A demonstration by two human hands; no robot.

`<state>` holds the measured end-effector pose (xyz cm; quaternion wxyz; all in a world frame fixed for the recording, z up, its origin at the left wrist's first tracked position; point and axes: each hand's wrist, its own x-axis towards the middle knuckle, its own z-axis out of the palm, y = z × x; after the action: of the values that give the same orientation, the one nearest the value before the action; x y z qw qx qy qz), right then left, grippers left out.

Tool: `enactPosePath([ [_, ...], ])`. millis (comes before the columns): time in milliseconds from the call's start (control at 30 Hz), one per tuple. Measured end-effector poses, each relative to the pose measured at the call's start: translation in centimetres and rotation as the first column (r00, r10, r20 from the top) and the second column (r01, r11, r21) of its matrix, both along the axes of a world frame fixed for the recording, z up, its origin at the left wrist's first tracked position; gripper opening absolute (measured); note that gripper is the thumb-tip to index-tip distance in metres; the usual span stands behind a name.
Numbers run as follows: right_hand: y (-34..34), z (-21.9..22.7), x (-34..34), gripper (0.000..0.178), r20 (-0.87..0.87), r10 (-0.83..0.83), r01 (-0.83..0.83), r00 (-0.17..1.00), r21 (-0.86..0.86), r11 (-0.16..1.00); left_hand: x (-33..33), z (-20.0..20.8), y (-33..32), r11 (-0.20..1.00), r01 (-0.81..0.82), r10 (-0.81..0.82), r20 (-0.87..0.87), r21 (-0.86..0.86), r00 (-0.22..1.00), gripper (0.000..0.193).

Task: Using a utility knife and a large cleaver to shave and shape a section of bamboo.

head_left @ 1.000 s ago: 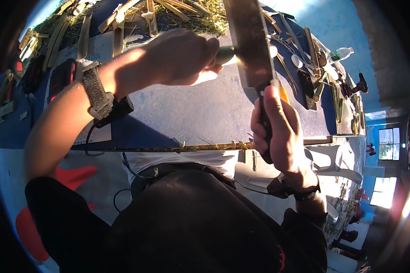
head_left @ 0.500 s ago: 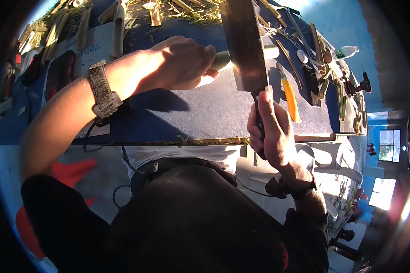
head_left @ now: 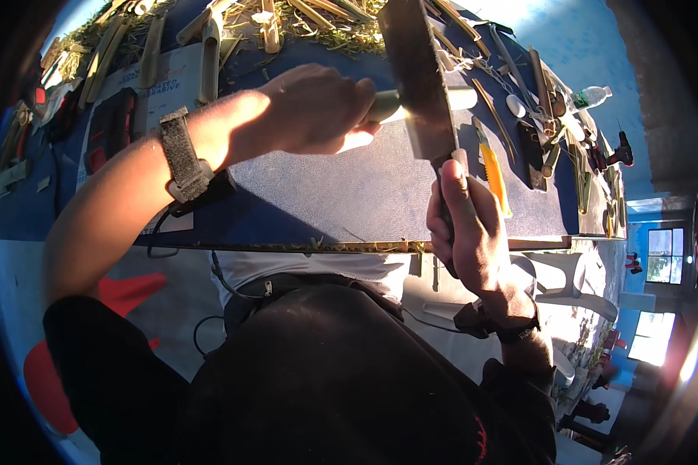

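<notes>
My left hand (head_left: 310, 112) is closed around a short, pale green bamboo tube (head_left: 385, 106), held sideways over the blue tabletop. In my right hand (head_left: 473, 225) is a cleaver (head_left: 417, 74), gripped by its dark handle with the thumb laid along it. Its broad dark blade points away from me and crosses in front of the tube, hiding the middle of it. The tube's pale far end shows to the right of the blade. I cannot tell whether the blade touches the tube. A yellow utility knife (head_left: 492, 174) lies just right of the cleaver.
Split bamboo strips (head_left: 209, 58) and shavings (head_left: 326, 37) lie across the back of the table (head_left: 279, 209). At the left are a red-and-black tool (head_left: 110, 128) and a printed sheet (head_left: 163, 85). On the right are more bamboo pieces, a plastic bottle (head_left: 591, 97) and a drill (head_left: 622, 149).
The whole view has shifted slightly, with hands and table things a little farther right. The cleaver leans slightly more to the left at its far end. Both grips look the same.
</notes>
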<state>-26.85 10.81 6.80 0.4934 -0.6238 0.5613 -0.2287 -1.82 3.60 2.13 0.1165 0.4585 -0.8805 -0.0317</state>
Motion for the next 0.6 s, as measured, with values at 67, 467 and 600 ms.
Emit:
enactPosePath([
  [67, 0.0, 1.3, 0.0, 0.058, 0.115, -0.011, 0.009, 0.993, 0.022, 1.000, 0.0, 1.1, -0.4, 0.994, 0.000, -0.004, -0.037, -0.107, 0.999, 0.032],
  [467, 0.1, -0.7, 1.0, 0.054, -0.089, 0.139, -0.160, 0.986, -0.311, 0.937, -0.8, 0.3, 0.8, 0.997, -0.066, 0.068, -0.053, 0.039, 0.996, 0.038],
  [600, -0.6, -2.1, 0.0, 0.057, 0.025, 0.062, -0.061, 0.998, -0.045, 0.997, 0.1, -1.9, 0.2, 0.999, -0.033, 0.033, -0.012, -0.029, 0.999, 0.037],
])
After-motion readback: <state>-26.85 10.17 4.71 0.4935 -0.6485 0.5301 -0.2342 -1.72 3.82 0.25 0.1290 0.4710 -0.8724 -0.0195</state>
